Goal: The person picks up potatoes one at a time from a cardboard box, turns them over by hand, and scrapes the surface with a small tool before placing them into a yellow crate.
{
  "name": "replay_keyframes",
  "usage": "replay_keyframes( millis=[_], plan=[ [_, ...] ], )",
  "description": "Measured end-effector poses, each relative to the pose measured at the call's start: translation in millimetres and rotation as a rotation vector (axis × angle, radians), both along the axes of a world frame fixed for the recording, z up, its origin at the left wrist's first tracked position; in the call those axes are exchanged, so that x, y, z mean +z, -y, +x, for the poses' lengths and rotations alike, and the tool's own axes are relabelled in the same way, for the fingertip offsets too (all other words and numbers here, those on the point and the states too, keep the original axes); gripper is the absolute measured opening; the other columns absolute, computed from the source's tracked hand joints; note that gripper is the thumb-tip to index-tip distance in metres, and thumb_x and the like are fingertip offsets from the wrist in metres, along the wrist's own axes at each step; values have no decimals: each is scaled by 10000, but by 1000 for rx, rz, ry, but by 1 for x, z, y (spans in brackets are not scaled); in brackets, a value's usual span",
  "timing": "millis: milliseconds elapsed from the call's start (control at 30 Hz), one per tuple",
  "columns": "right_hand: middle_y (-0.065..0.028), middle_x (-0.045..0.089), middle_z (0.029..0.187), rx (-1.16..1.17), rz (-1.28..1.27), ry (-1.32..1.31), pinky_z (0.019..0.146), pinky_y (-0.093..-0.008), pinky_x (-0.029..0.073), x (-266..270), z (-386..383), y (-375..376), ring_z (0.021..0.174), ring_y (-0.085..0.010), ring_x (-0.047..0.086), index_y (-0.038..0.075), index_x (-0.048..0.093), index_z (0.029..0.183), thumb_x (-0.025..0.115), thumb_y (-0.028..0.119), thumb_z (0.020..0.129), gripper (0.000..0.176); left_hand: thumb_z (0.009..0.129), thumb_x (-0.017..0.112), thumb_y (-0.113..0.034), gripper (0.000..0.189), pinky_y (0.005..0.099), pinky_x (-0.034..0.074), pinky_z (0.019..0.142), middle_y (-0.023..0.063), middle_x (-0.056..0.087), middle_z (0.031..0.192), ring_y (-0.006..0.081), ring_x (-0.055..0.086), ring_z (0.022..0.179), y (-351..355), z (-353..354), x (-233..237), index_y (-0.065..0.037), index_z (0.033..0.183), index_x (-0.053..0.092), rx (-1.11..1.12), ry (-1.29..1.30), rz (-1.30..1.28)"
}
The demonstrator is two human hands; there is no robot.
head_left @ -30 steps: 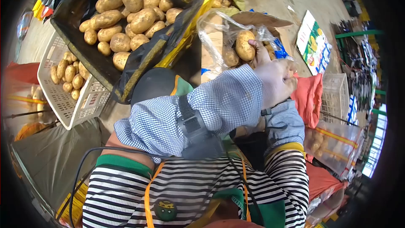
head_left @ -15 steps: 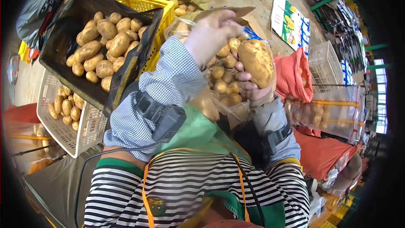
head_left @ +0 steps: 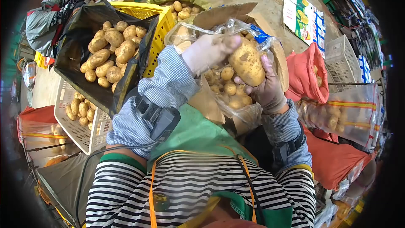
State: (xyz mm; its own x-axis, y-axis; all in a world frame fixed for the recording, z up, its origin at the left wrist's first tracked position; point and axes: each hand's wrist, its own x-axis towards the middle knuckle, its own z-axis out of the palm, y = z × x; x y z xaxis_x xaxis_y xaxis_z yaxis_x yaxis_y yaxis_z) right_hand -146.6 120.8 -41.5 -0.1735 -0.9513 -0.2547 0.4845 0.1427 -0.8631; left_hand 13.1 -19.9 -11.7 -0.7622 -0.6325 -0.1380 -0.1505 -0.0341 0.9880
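Observation:
A large potato [head_left: 248, 64] with dirt patches rests in my right hand [head_left: 272, 86], fingers wrapped around its lower side and thumb along its right edge. My left hand [head_left: 213, 51], in a thin pale glove, is at the potato's upper left end. Its fingers look curled together and slightly blurred; whether they hold anything is hidden. Below both hands stands an open cardboard box [head_left: 276, 61] lined with a clear plastic bag [head_left: 196, 28]. Several smaller potatoes [head_left: 228, 74] lie in it.
On the left, a yellow crate [head_left: 156, 38] with a black liner [head_left: 74, 38] holds potatoes. A white crate [head_left: 90, 139] of potatoes stands below it. To the right are a red sack [head_left: 310, 74] and a clear bag of potatoes [head_left: 352, 109]. Printed cardboard [head_left: 306, 17] lies on the floor.
My left hand has come down to the large potato's upper end. The potato, still in my right hand, has tilted and sits slightly lower; the whole view has shifted a little.

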Motion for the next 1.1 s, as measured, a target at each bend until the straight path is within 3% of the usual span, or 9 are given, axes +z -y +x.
replay_keyframes(
  millis=[167, 233, 300, 533, 700, 767, 800, 867, 1100],
  plan=[
    [-185, 617, 1182, 199, 10, 526, 429, -231, 480, -8, -19, -3, 817, -218, 692, 103, 435, 1388, 321, 603, 978, 656, 902, 659, -453, 565, 245, 502, 652, 52, 669, 883, 81, 576, 716, 0, -5, 13, -23, 1262, 592, 52, 36, 336],
    [-215, 604, 1195, 401, -70, 852, 413, -212, 437, -11, -19, -3, 817, -233, 693, 118, 446, 1383, 273, 667, 951, 720, 903, 605, -548, 694, 324, 459, 977, 99, 598, 1228, 187, 561, 1137, -1, -7, 8, -32, 1354, 499, -75, -113, 117],
    [-231, 599, 1184, 461, -133, 946, 440, -229, 479, -9, -12, -1, 817, -249, 694, 126, 431, 1402, 271, 679, 944, 736, 885, 672, -439, 687, 335, 443, 1006, 96, 553, 1286, 188, 532, 1187, -6, -4, 10, -47, 1398, 438, -216, -171, 92],
    [-221, 508, 1317, 148, -46, 271, 749, -308, 554, 11, 3, 2, 1098, -283, 610, 27, 381, 1408, 585, 501, 855, 756, 775, 750, -135, 656, 292, 447, 997, 81, 520, 1327, 156, 513, 1193, -13, 1, 12, -35, 1362, 474, -168, -183, -19],
    [-203, 480, 1358, 30, -79, 209, 899, -329, 547, -10, -5, 2, 1198, -285, 561, -26, 368, 1396, 778, 387, 782, 847, 760, 733, -115, 651, 298, 448, 996, 78, 522, 1332, 162, 511, 1196, -13, 3, 17, -34, 1356, 485, -166, -169, 12],
    [-184, 516, 1319, 56, -226, -655, 868, -353, 573, -47, -23, 0, 1164, -263, 583, -53, 378, 1372, 653, 270, 918, 621, 754, 728, -110, 655, 301, 446, 999, 79, 522, 1337, 165, 510, 1201, -11, 3, 18, -33, 1357, 485, -168, -115, -28],
    [-184, 516, 1319, 53, -224, -652, 868, -353, 573, -49, -23, -3, 1164, -263, 583, -53, 378, 1372, 653, 270, 918, 621, 754, 731, -131, 660, 307, 440, 1008, 88, 521, 1342, 177, 507, 1212, -8, 2, 16, -31, 1358, 484, -176, -155, 1],
    [-173, 569, 1250, -37, -141, 178, 843, -370, 583, -6, -2, -2, 1093, -241, 621, -71, 371, 1372, 575, 188, 955, 532, 754, 744, -238, 698, 327, 419, 1037, 115, 515, 1353, 207, 494, 1246, -2, 1, 12, -28, 1365, 478, -173, -187, -183],
    [-171, 494, 1347, 85, -237, -420, 880, -362, 558, 37, 8, -11, 1160, -245, 580, -68, 287, 1441, 595, 128, 880, 669, 728, 761, -370, 787, 349, 401, 1059, 117, 500, 1367, 222, 478, 1266, 1, 5, 19, -31, 1376, 471, -215, -350, -114]
  ],
)
